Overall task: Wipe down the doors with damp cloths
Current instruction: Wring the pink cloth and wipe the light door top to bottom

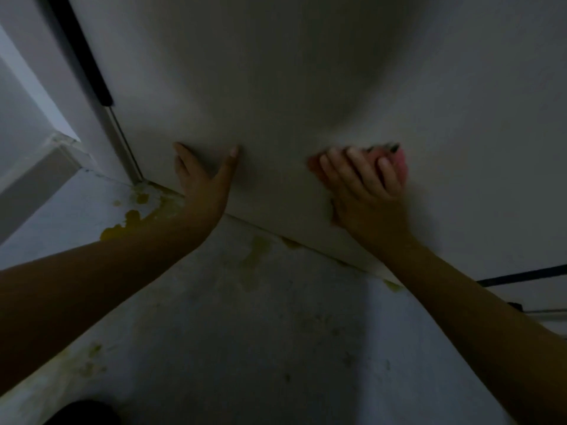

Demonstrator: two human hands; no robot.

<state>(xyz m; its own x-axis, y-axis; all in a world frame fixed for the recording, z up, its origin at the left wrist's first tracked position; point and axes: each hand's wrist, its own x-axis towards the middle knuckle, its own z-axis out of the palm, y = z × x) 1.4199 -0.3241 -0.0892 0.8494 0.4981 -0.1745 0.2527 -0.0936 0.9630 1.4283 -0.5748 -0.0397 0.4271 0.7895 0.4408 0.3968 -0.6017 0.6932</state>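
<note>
A plain white door (pixel 306 87) fills the upper part of the view, its bottom edge running down to the right just above the floor. My left hand (pixel 204 176) lies flat against the door's lower left, fingers straight and thumb spread. To its right, my right hand (pixel 365 185) presses a pink cloth (pixel 399 162) against the door's lower part; the fingers cover most of the cloth and look blurred.
The door's left edge meets a frame with a dark strip (pixel 89 62). A pale floor (pixel 245 332) with yellow stains (pixel 132 219) lies below. A dark cable or bar (pixel 521 276) crosses at the right. A dark shape (pixel 82 414) sits at the bottom edge.
</note>
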